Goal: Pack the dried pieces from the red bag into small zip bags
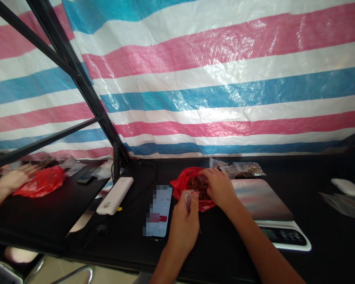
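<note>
In the head view, the left hand, below the centre of the frame, pinches a crumpled clear bag between thumb and fingers. The right hand bends into the red bag, its fingertips hidden, so I cannot tell whether they grip. The red bag lies open just beyond the left hand, its longer spread seeming to slant from upper left to lower right; the right hand is nearer its brown pieces. A scale sits right of it, a phone left.
</note>
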Action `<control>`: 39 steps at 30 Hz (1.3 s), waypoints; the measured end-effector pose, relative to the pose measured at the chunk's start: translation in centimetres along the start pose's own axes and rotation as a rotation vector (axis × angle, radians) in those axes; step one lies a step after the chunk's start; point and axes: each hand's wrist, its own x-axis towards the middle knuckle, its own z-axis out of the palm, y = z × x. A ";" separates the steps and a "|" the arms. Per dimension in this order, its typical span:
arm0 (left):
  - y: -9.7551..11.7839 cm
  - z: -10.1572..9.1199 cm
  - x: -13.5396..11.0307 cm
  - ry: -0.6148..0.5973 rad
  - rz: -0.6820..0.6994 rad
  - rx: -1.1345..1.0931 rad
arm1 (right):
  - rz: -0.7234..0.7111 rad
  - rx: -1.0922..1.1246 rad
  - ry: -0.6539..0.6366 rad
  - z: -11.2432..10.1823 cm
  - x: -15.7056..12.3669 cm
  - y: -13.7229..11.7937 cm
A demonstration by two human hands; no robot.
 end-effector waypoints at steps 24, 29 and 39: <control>0.1 0.6 -0.3 0.001 -0.045 0.115 | 0.065 0.013 -0.144 -2.4 -4.0 1.2; 0.2 1.0 0.1 0.061 -0.046 -0.092 | 0.012 0.148 -0.159 -1.5 -4.0 1.3; -0.6 1.0 1.1 0.091 -0.240 -0.487 | 0.036 0.165 -0.122 -0.6 -3.9 -0.1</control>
